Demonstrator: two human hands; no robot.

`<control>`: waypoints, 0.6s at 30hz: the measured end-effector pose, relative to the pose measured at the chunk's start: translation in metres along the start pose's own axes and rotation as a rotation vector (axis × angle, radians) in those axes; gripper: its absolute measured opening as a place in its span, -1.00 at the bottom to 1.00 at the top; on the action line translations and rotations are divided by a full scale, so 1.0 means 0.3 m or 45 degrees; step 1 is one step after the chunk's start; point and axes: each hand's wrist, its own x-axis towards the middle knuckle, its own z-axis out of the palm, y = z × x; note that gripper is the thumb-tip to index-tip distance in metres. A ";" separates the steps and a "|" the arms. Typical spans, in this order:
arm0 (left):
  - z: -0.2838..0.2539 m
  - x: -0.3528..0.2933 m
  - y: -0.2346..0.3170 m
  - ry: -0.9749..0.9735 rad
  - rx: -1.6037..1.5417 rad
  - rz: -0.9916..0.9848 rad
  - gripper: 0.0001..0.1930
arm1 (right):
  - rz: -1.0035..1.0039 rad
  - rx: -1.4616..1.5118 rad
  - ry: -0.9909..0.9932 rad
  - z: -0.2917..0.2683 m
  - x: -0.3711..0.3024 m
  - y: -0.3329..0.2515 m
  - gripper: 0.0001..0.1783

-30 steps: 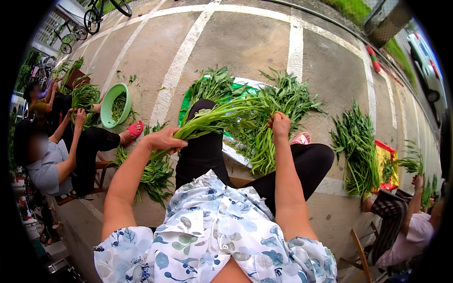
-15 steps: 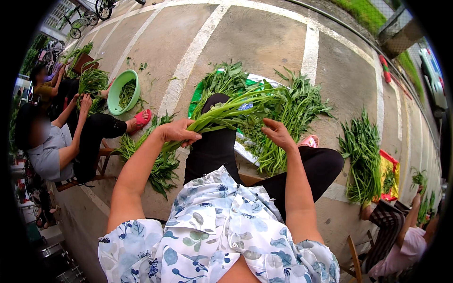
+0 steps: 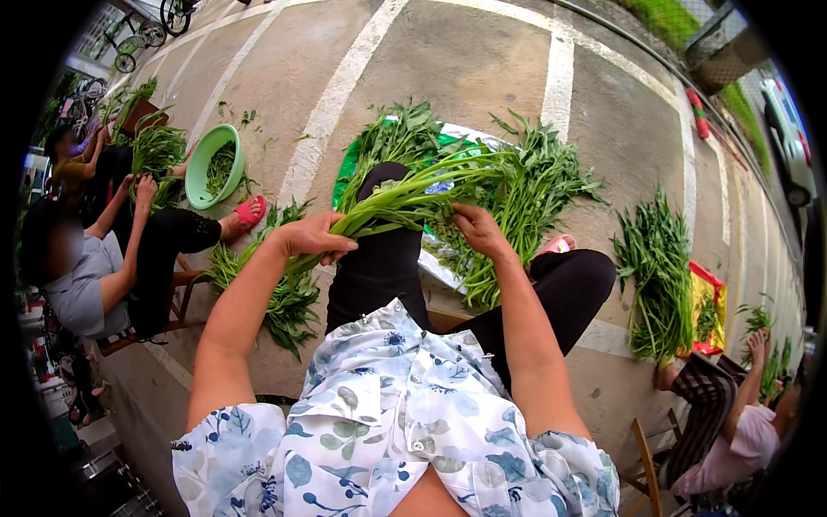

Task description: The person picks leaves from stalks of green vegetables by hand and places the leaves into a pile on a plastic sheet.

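Observation:
My left hand (image 3: pixel 314 237) is wrapped round a bunch of long-stemmed leafy greens (image 3: pixel 405 200), much like water spinach. The stems stretch from it across my raised knee to the right, leaves at the far end. My right hand (image 3: pixel 484 231) is beside the bunch's lower edge, thumb and fingers pinched together at some leaves; what is between the fingertips is too small to make out. Beneath, a heap of the same greens (image 3: pixel 551 185) lies on a green and white sheet (image 3: pixel 346 172). Another pile of greens (image 3: pixel 289 302) is on the ground beyond my left forearm.
On the left, a seated person (image 3: pixel 90 276) handles greens near a light green basin (image 3: pixel 200 177) with leaves inside. To the right lie a large pile of greens (image 3: pixel 655 276) and a red and yellow bag (image 3: pixel 711 289), by another seated person (image 3: pixel 732 439) and a wooden chair (image 3: pixel 642 470).
My right hand has moved left and in to the bunch, its fingertips now at the leaves. The left hand keeps its hold on the stems. The whole view has shifted slightly.

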 end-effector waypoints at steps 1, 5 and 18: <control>-0.001 -0.002 -0.002 0.005 0.003 0.000 -0.80 | -0.030 -0.044 0.030 -0.008 -0.001 -0.020 -0.64; 0.002 -0.013 -0.009 0.028 -0.007 -0.001 -0.80 | -0.074 -0.149 0.088 -0.087 -0.051 -0.078 -0.68; 0.009 0.001 -0.014 0.045 -0.022 0.010 -0.79 | 0.030 0.461 -0.015 -0.261 -0.192 -0.223 -0.57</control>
